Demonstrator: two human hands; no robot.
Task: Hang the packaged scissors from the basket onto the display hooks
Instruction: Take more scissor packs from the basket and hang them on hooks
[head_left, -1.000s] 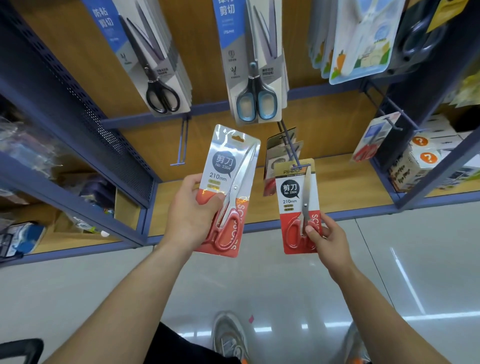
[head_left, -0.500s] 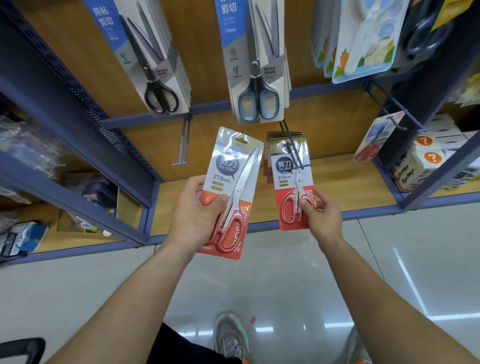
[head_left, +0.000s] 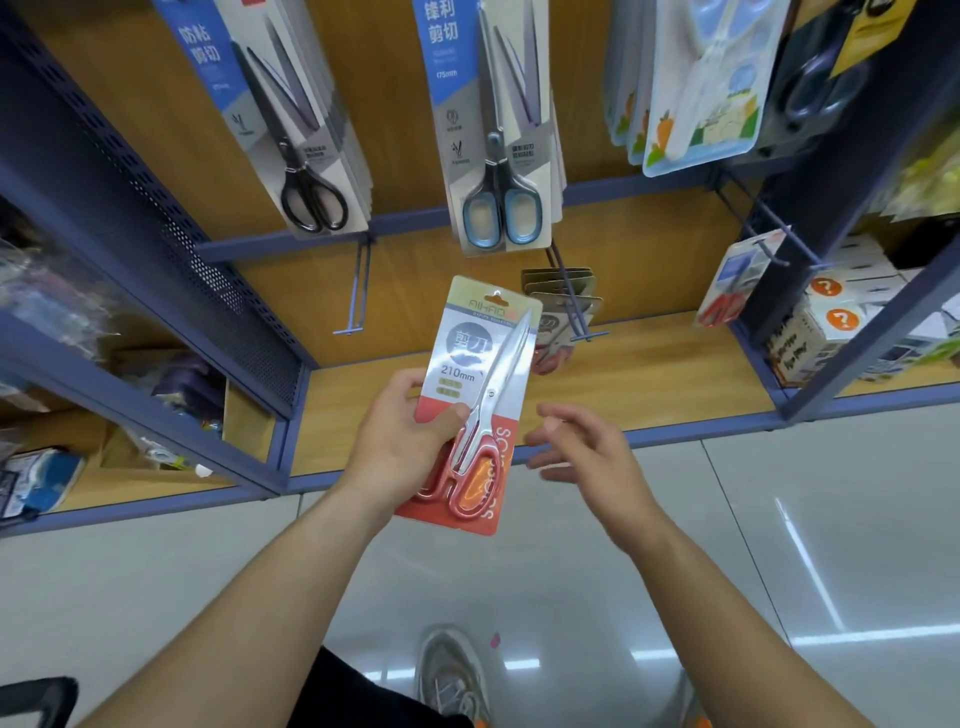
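Red-handled scissors in their card-backed pack (head_left: 475, 405) sit in my left hand (head_left: 402, 441), held up in front of me and tilted a little to the right, blade tips toward the shelving. My left fingers (head_left: 410, 379) wrap behind the pack's left edge while my thumb (head_left: 447, 418) presses across the front, just above the handle loops, so they are clamped on the pack at its lower half. The handles lie below my thumb; the blades run up and away from it toward the hang hole.

On the pack I read "AIHAO" along the gold top strip, the characters 剪刀 in a grey circle, and "210mm" beneath it; red letters run down the lower right edge, partly hidden.

My right hand (head_left: 587, 452) is just beside the pack on its right, not touching it, palm turned inward, fingers spread apart and holding nothing.

Beyond my right fingertips, a display hook (head_left: 571, 301) carries several matching packs (head_left: 561, 312) pushed well back on it. Above my left fingers hang blue-handled scissors (head_left: 501, 161) on a card reading 锋利剪切 and "175mm", and further left black-handled scissors (head_left: 306, 156) on a card reading 防粘剪切. An empty hook (head_left: 358, 291) juts out between these.
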